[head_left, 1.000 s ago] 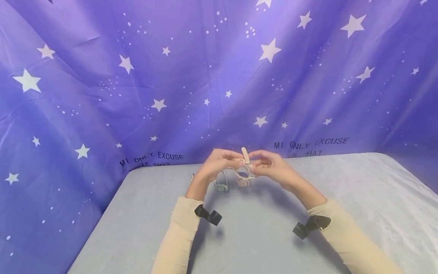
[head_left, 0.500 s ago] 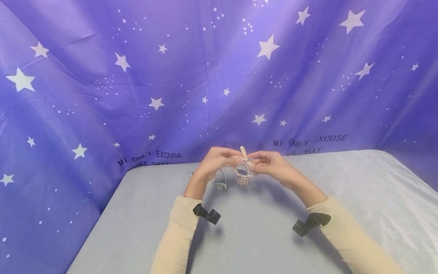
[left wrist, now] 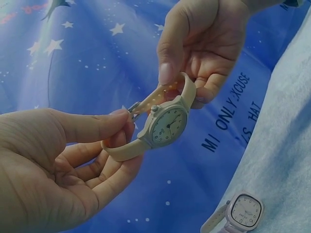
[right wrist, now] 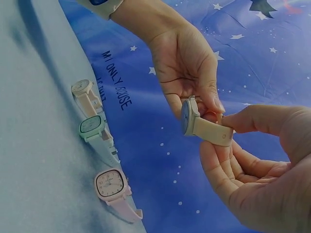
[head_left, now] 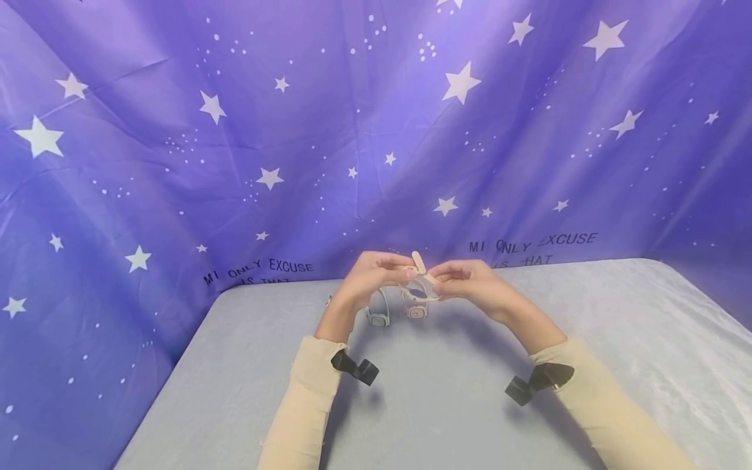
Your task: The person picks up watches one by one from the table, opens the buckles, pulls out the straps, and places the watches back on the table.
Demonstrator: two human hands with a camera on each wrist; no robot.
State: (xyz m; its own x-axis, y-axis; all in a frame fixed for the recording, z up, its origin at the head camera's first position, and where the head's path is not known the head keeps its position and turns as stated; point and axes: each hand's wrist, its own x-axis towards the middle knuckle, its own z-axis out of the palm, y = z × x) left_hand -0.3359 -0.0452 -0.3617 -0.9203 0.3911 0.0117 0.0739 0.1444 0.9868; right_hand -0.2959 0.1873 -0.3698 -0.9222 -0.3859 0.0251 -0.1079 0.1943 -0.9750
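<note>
A cream wristwatch (left wrist: 169, 125) with a round dial is held up between both hands, its strap bent into a loop. My left hand (head_left: 369, 279) pinches the strap by the metal buckle (left wrist: 133, 110), thumb on top and fingers curled beneath. On the opposite side my right hand (head_left: 472, 286) pinches the holed part of the strap between thumb and fingers. A free strap end (head_left: 418, 262) sticks up between the hands in the head view. In the right wrist view the strap (right wrist: 214, 132) faces the camera and the dial is seen edge-on.
On the grey cloth-covered table (head_left: 435, 405) stand a pink square watch (right wrist: 112, 184), a mint-green square watch (right wrist: 92, 127) and a round beige watch (right wrist: 82, 88), in a row. A purple star-printed curtain (head_left: 329, 130) hangs behind the table's far edge.
Both hands stay nearly in place, still holding the cream wristwatch. The right fingers have shifted slightly on the strap, and the loop sits at a slightly different tilt.
</note>
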